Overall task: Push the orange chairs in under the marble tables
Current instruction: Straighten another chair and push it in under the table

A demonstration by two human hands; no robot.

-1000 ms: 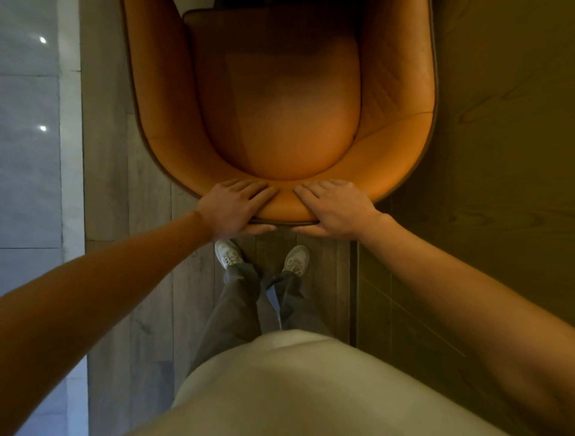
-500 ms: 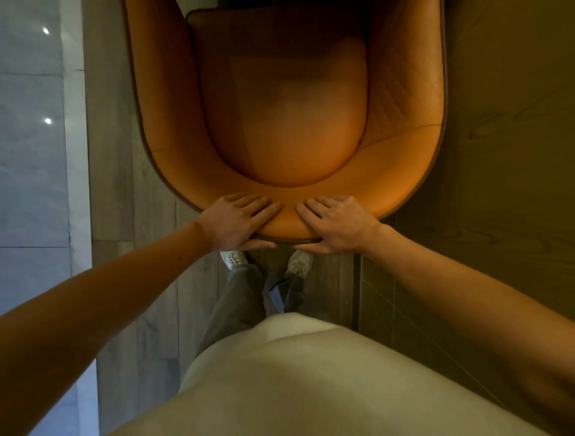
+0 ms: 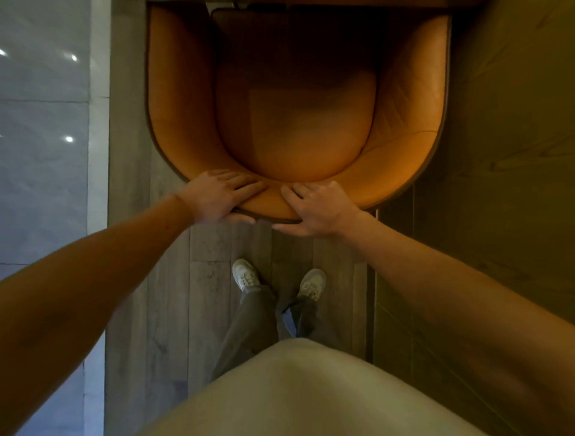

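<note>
Since a second ago the orange chair has slid forward away from your body: your feet, once tucked close behind its back, now stand well clear of it, and your arms reach out longer. Your left hand lies over the top edge of the curved backrest, its fingers draped onto the inner leather and the thumb hooked under the dark outer rim. Your right hand mirrors it just beside, fingers spread on the padded top and the thumb pressed along the underside, so both hands are clamped on the backrest edge with only a small gap of leather between them. You stand on grey plank flooring, which carries the chair too, and your two white sneakers point toward the chair, near but apart from it. To your left runs a pale strip, and beyond it glossy grey tile with small bright reflections. To your right is a darker wood-grained surface (whether floor or panel, you cannot tell from this angle). At the top of the view the front of the seat falls into deep shadow beneath a dark edge that may be the desk; the marble itself cannot be made out. Your light-coloured shirt fills the bottom of the view.
</note>
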